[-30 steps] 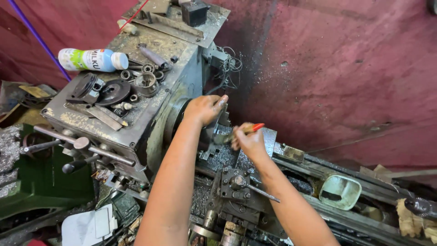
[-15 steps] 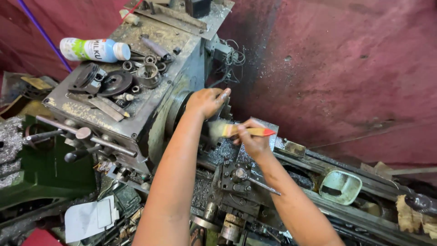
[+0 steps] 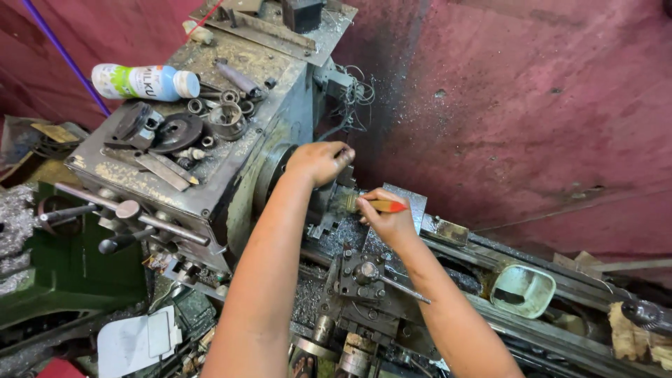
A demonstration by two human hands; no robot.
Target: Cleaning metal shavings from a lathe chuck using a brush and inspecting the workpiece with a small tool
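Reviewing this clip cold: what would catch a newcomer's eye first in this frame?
Two bare arms meet at the middle of a grimy lathe: the left hand rests on the chuck, and the right hand holds a small brush with an orange handle beside it. On the headstock top, upper left, a white plastic bottle lies among loose metal rings. A pale green container sits on the bed at right.

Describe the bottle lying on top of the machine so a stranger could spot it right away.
Find the grey lathe headstock, whose flat top is strewn with rings, discs and metal bars. At its far left edge a plastic bottle lies on its side. It is the only white, green and blue thing among dull, oily metal parts.
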